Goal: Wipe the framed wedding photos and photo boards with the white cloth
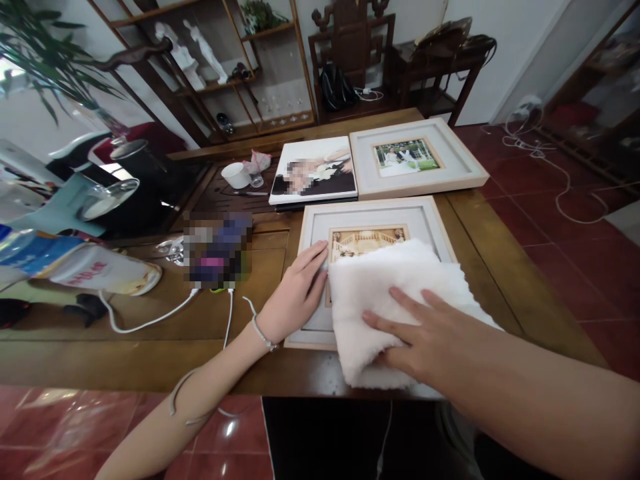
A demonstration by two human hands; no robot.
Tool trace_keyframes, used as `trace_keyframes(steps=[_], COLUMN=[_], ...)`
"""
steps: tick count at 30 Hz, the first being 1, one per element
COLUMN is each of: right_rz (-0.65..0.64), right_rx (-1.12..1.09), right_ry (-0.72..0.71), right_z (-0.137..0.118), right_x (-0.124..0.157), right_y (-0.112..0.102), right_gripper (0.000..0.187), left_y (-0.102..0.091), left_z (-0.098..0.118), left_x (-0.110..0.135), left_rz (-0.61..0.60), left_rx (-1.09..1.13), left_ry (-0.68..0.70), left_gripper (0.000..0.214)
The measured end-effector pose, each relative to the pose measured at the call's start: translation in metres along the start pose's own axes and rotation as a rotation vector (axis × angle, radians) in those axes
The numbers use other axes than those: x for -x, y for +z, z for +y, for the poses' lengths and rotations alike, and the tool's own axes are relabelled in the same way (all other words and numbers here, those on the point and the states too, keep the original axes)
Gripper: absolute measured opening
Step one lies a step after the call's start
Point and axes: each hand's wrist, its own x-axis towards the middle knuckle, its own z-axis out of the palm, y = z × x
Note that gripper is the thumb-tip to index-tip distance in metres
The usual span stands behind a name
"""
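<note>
A pale wooden picture frame (pixel 373 212) lies flat on the wooden table (pixel 505 267) in front of me. A white fluffy cloth (pixel 395 287) covers its right and lower part. My right hand (pixel 430 333) lies flat on the cloth with fingers stretched out, pressing it onto the frame. My left hand (pixel 296 293) rests on the frame's left edge, fingers extended and flat, a bracelet at the wrist.
A second pale frame (pixel 417 160) and a photo canvas print (pixel 315 170) lie farther back. A white cup (pixel 236 175), a blurred object with white cables (pixel 150 320) and a wipes packet (pixel 80 267) sit to the left. Shelves and a chair stand behind.
</note>
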Motion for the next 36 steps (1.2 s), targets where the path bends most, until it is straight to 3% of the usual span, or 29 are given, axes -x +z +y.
trace_keyframes(steps=[6, 11, 14, 17, 22, 25, 29, 32, 36], right_rz=[0.010, 0.109, 0.173, 0.157, 0.050, 0.101, 0.001, -0.051, -0.058], right_rx=[0.109, 0.200, 0.243, 0.239, 0.201, 0.206, 0.129, 0.049, 0.012], right_ry=[0.084, 0.097, 0.148, 0.178, 0.128, 0.095, 0.044, 0.008, -0.024], right_z=[0.021, 0.064, 0.092, 0.101, 0.064, 0.031, -0.001, -0.011, -0.005], right_x=[-0.019, -0.042, -0.069, -0.097, -0.109, -0.096, -0.072, -0.053, -0.028], right_y=[-0.004, -0.017, -0.026, -0.026, -0.014, -0.011, -0.018, -0.021, -0.015], right_gripper=[0.050, 0.070, 0.074, 0.070, 0.053, 0.042, 0.033, 0.029, 0.024], left_y=[0.000, 0.001, 0.000, -0.001, 0.000, 0.000, -0.001, -0.002, -0.001], left_z=[-0.001, 0.000, 0.002, 0.004, 0.004, 0.003, 0.003, 0.003, 0.004], left_x=[0.000, 0.000, 0.000, -0.001, 0.000, 0.001, 0.002, 0.001, 0.000], left_rz=[-0.010, 0.001, 0.009, 0.054, 0.202, 0.179, 0.154, 0.130, 0.081], left_rx=[-0.005, 0.010, 0.030, 0.047, 0.159, 0.160, 0.114, 0.095, 0.050], left_ry=[0.010, 0.006, -0.005, -0.037, -0.147, -0.116, -0.084, -0.082, -0.077], left_gripper=[0.045, 0.043, 0.042, 0.043, 0.046, 0.051, 0.055, 0.053, 0.043])
